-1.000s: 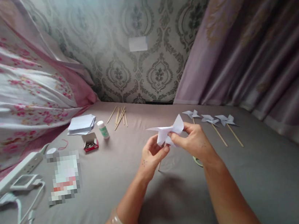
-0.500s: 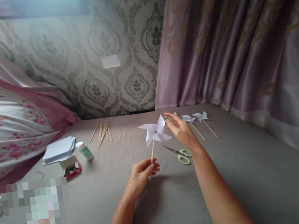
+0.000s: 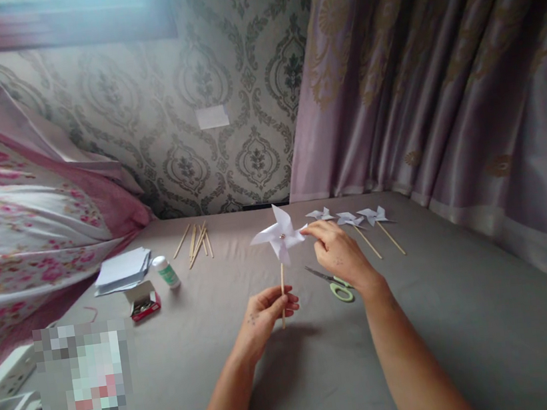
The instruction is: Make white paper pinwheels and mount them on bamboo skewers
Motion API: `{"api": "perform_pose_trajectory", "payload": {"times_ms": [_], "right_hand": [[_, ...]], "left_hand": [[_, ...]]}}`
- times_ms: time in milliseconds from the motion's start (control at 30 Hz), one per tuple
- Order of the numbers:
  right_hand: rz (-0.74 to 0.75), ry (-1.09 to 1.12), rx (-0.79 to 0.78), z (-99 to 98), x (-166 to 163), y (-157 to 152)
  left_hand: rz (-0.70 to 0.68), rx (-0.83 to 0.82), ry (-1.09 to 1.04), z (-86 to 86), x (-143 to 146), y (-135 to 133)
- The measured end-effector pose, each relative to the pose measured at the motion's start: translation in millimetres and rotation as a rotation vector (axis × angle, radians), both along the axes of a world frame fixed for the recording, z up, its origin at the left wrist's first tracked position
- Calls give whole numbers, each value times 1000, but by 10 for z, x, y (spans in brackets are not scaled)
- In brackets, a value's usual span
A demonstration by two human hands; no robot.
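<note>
The white paper pinwheel has turned its blades since half a second ago, and the right hand now points its index finger at the right blade's tip, other fingers curled; whether it grips, I cannot tell. The left hand pinches the stick, upright above the grey sheet. Green-handled scissors lie right, three other pinwheels far right.

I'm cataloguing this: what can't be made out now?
Head view:
Green-handled metal scissors: one handle partly behind right hand.
Held white paper pinwheel: right-hand contact too small to judge.
Pale item, lower left: blurred by pixelation.
Metallic contents of red cardboard box: too small.
</note>
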State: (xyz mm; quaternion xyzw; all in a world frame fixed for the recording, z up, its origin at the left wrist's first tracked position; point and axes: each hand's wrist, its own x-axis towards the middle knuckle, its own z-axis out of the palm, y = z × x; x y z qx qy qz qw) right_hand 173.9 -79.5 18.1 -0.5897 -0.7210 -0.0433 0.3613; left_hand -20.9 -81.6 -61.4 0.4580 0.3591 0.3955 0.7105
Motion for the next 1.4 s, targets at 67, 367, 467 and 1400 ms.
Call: {"api": "perform_pose_trajectory", "payload": {"times_ms": [67, 367, 467, 1400], "right_hand": [[2, 16, -54, 5, -34, -32], [-97, 371, -185, -164, -196, -204], [-25, 377, -368, -392, -407, -371], [-103, 558, -507, -882, -562, -565]], "left_hand": [[17, 0, -12, -1, -8, 3], [146, 3, -48, -28, -4, 22], [205, 26, -47, -33, 3, 33], [86, -213, 78, -142, 169, 79]]}}
